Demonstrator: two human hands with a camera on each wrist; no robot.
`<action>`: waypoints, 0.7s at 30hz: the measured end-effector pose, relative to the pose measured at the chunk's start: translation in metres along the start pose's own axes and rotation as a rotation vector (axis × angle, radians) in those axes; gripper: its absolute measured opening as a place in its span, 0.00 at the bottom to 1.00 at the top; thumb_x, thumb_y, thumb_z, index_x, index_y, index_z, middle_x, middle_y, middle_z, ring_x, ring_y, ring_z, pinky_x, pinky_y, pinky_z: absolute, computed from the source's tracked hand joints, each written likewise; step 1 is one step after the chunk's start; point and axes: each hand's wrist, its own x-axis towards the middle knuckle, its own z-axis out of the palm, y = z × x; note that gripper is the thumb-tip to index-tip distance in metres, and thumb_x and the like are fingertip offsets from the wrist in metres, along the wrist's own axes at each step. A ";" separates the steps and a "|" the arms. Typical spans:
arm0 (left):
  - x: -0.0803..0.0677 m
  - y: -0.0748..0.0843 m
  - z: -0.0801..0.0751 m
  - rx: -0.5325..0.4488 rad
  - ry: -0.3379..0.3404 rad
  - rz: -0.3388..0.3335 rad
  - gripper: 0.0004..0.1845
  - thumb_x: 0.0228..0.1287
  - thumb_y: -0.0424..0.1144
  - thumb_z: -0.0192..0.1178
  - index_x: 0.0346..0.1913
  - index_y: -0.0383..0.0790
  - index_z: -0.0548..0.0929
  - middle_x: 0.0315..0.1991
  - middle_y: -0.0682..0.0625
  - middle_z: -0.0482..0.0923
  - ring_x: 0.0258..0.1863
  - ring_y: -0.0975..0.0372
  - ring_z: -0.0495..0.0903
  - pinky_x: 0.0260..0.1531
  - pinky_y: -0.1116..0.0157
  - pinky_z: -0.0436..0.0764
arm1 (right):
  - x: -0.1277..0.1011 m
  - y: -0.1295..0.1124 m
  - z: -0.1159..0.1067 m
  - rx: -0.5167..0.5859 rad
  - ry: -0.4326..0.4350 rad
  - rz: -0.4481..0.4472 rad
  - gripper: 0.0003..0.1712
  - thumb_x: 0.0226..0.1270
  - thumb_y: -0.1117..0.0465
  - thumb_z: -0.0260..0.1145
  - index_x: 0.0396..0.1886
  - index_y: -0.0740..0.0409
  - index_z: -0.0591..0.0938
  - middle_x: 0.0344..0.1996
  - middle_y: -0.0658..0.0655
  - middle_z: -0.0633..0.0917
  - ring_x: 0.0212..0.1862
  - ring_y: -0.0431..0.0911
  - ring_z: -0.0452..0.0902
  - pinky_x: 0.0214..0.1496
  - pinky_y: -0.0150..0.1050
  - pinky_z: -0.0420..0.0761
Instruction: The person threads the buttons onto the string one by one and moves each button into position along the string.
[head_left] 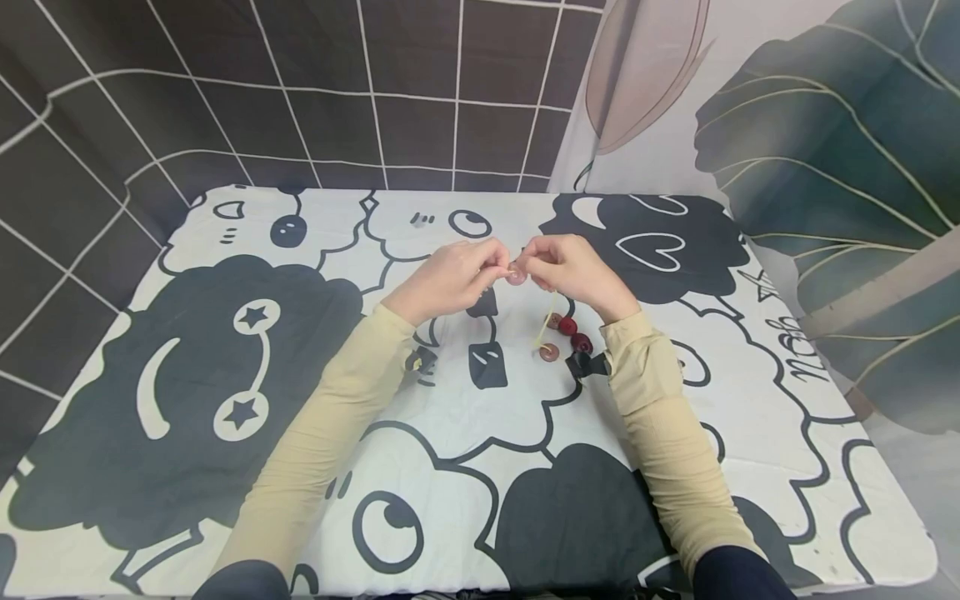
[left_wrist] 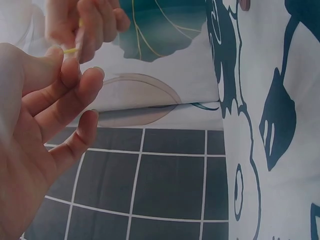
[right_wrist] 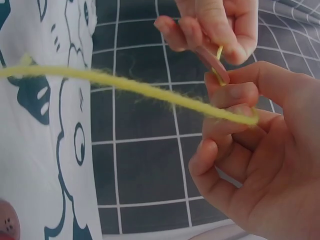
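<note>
Two hands meet above the middle of the table (head_left: pixel 225 250). The left hand (head_left: pixel 450 279) pinches one end of a yellow cord (right_wrist: pixel 150 90); the right hand (head_left: pixel 573 267) pinches a pink button (head_left: pixel 516 273) with the cord. Four more buttons (head_left: pixel 567 326) lie just near the right wrist.

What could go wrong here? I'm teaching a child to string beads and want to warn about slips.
1. The flat pinkish round bead is only pinched between fingertips above the table, so it may slip and fall while the thin yellow yarn is poked at it.
2. The yarn looks fuzzy, so its tip may fray and miss the hole.
3. The dark red beads already on the yarn lie by the right hand; a tug from the left hand could drag them about.
</note>
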 end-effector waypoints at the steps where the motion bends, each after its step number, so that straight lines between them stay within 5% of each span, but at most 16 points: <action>1: 0.000 0.000 -0.001 0.002 0.003 0.000 0.06 0.70 0.37 0.56 0.36 0.39 0.74 0.27 0.50 0.75 0.26 0.61 0.72 0.33 0.65 0.72 | 0.000 0.000 -0.001 -0.007 -0.001 -0.002 0.09 0.62 0.61 0.56 0.29 0.56 0.82 0.10 0.46 0.70 0.17 0.39 0.64 0.22 0.33 0.60; 15: -0.007 -0.008 -0.023 0.047 -0.056 -0.029 0.05 0.68 0.36 0.58 0.34 0.41 0.74 0.22 0.52 0.72 0.24 0.60 0.71 0.32 0.64 0.70 | -0.002 0.009 -0.006 -0.097 -0.176 -0.027 0.09 0.61 0.63 0.57 0.28 0.55 0.84 0.11 0.49 0.79 0.23 0.51 0.78 0.27 0.33 0.69; 21: -0.008 -0.011 -0.031 0.039 -0.097 -0.056 0.05 0.68 0.36 0.57 0.33 0.41 0.74 0.21 0.53 0.71 0.23 0.61 0.71 0.32 0.64 0.69 | -0.002 0.016 -0.006 -0.121 -0.289 -0.005 0.07 0.63 0.63 0.60 0.29 0.58 0.83 0.08 0.47 0.75 0.17 0.44 0.74 0.26 0.33 0.71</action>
